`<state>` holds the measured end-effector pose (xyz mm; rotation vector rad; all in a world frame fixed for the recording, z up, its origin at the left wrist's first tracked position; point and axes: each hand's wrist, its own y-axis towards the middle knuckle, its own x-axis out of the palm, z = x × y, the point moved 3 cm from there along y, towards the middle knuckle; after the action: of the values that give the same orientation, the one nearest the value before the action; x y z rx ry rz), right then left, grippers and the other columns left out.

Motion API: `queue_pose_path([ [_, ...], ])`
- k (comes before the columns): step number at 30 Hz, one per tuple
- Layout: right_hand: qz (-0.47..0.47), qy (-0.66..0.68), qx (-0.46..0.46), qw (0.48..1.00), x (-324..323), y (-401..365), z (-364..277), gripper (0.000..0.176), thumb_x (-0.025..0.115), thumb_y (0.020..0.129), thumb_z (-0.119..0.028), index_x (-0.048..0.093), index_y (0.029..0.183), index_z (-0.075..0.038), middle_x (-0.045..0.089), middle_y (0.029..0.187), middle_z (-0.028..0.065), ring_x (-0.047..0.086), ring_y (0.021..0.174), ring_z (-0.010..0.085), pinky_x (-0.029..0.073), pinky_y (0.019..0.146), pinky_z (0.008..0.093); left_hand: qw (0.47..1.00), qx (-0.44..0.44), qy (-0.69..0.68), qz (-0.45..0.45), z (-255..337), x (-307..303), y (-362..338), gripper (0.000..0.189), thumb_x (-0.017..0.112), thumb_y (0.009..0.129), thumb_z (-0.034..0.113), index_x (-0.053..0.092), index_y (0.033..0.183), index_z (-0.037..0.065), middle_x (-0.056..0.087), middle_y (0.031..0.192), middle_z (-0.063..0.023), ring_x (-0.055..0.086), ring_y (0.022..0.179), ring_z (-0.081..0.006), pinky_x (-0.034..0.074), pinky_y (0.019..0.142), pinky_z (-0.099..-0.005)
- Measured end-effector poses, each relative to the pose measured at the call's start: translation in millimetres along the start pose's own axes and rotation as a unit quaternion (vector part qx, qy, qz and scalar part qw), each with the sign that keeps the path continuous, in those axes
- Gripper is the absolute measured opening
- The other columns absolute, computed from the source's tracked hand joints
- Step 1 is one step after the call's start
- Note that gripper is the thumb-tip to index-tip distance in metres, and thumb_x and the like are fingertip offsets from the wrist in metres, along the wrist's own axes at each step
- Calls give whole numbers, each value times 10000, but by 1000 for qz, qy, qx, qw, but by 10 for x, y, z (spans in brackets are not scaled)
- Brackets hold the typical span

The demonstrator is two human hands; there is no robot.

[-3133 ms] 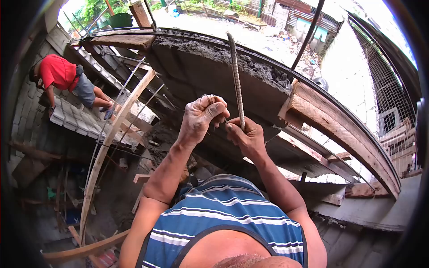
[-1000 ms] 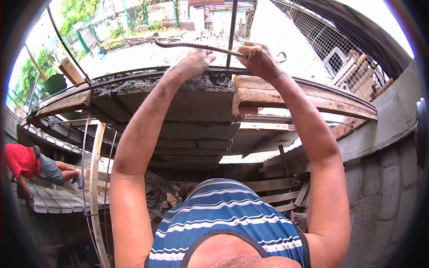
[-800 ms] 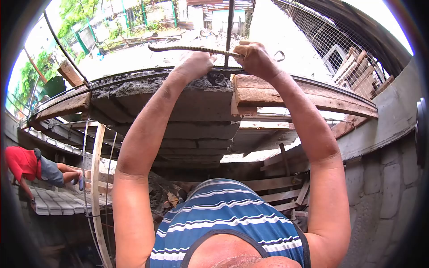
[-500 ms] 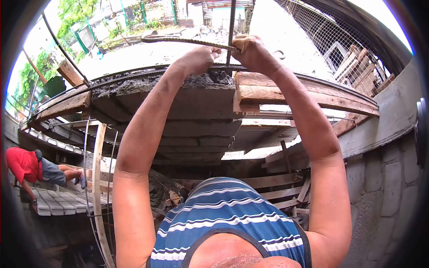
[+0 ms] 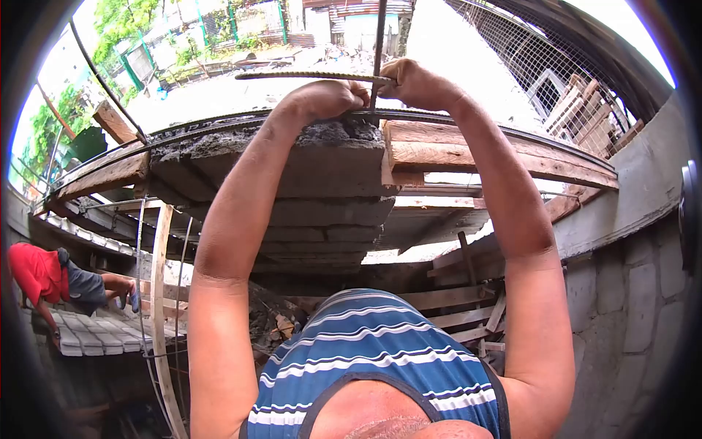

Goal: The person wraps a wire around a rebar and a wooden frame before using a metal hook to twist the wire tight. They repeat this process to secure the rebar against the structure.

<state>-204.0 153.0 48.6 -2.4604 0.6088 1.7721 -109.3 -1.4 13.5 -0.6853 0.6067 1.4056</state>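
My right hand (image 5: 418,86) is closed around the right end of a short ribbed steel bar (image 5: 307,74), which points left and lies almost level across an upright rebar (image 5: 380,40). My left hand (image 5: 333,98) is just left of the upright rebar, low against it. Its fingers are curled together, and what they hold, if anything, is hidden. Beneath both hands, long horizontal rebars (image 5: 241,117) run along the top of a rough concrete block wall (image 5: 292,164). Timber planks (image 5: 453,150) sit right of the upright.
At lower left, a person in a red shirt (image 5: 38,272) bends over a row of grey blocks (image 5: 99,338). An upright wooden post (image 5: 161,293) stands nearby. Wire mesh (image 5: 504,51) and stacked wood (image 5: 585,110) are at upper right, and a block wall (image 5: 629,307) is at right.
The ribbed bar has turned: its bent left end showed before and now looks straight. My left wrist has bent and the hand sits slightly lower. The person at left has shifted slightly.
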Motion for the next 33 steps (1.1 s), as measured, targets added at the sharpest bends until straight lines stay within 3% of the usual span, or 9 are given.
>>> queue_pose_path([
  [1, 0, 0, 3, 1000, -13, -5, -17, 213, 699, 911, -218, 754, 1050, -66, 718, 789, 112, 655, 748, 194, 534, 762, 369, 1000, 2, 0, -2, -73, 15, 4, 292, 568, 971, 189, 688, 1186, 33, 721, 1081, -97, 622, 920, -156, 484, 888, -319],
  [3, -2, 63, -24, 998, -28, -6, -33, 182, 720, 917, -173, 690, 937, 5, 602, 702, 41, 522, 673, 139, 456, 669, 358, 970, 122, 103, 184, 12, -90, -96, 294, 557, 993, 179, 683, 1197, 8, 726, 1119, -138, 650, 949, -205, 503, 896, -348],
  [5, -4, 84, -26, 996, 8, 16, 31, 182, 720, 926, -175, 679, 913, 2, 577, 683, 7, 493, 663, 108, 439, 648, 339, 962, 78, 12, 261, -6, -118, -224, 298, 585, 1001, 209, 688, 1208, 21, 738, 1058, -182, 692, 992, -260, 525, 900, -368],
  [12, -34, 69, -20, 997, -26, 62, 92, 158, 713, 939, -172, 708, 953, -15, 624, 734, 1, 516, 682, 100, 462, 664, 331, 971, 32, 119, 206, -21, 133, -375, 408, 556, 1021, 363, 651, 1281, 63, 732, 1132, -140, 693, 1058, -257, 513, 960, -380],
  [14, -40, 28, -30, 998, -7, 61, 134, 180, 707, 932, -194, 745, 1052, -65, 742, 978, 91, 684, 934, 188, 539, 879, 367, 990, 34, 19, 135, -47, 85, -386, 463, 576, 1007, 373, 611, 1333, 47, 717, 1168, -161, 681, 1093, -273, 495, 985, -378],
  [19, -33, 156, -30, 987, 87, -48, 315, 184, 705, 941, -203, 737, 1049, -56, 709, 917, 79, 658, 855, 175, 522, 801, 353, 997, 35, -6, 67, 71, 15, -471, 555, 645, 969, 413, 589, 1367, 30, 702, 1206, -179, 668, 1123, -264, 485, 1000, -374],
  [23, 106, 1, -89, 990, 82, -204, 78, 135, 701, 940, -148, 744, 938, -21, 622, 803, 71, 565, 672, 196, 474, 632, 392, 997, 30, 38, 64, 58, 67, -390, 511, 652, 966, 381, 600, 1365, 66, 680, 1248, -177, 644, 1152, -274, 471, 1020, -376],
  [25, 142, -57, -98, 983, 68, -368, -94, 127, 672, 913, -157, 702, 864, -44, 680, 867, 139, 661, 792, 325, 527, 702, 429, 995, 35, 56, 70, 26, 74, -391, 491, 657, 964, 364, 606, 1364, 85, 671, 1263, -176, 634, 1165, -278, 465, 1027, -376],
  [33, 208, -65, 31, 975, 74, -601, -121, 191, 689, 815, -86, 743, 991, -32, 712, 941, 171, 692, 883, 353, 545, 798, 425, 991, 92, 53, 76, 2, 82, -391, 582, 770, 831, 399, 644, 1335, 136, 706, 1203, -155, 683, 1085, -267, 508, 976, -386],
])
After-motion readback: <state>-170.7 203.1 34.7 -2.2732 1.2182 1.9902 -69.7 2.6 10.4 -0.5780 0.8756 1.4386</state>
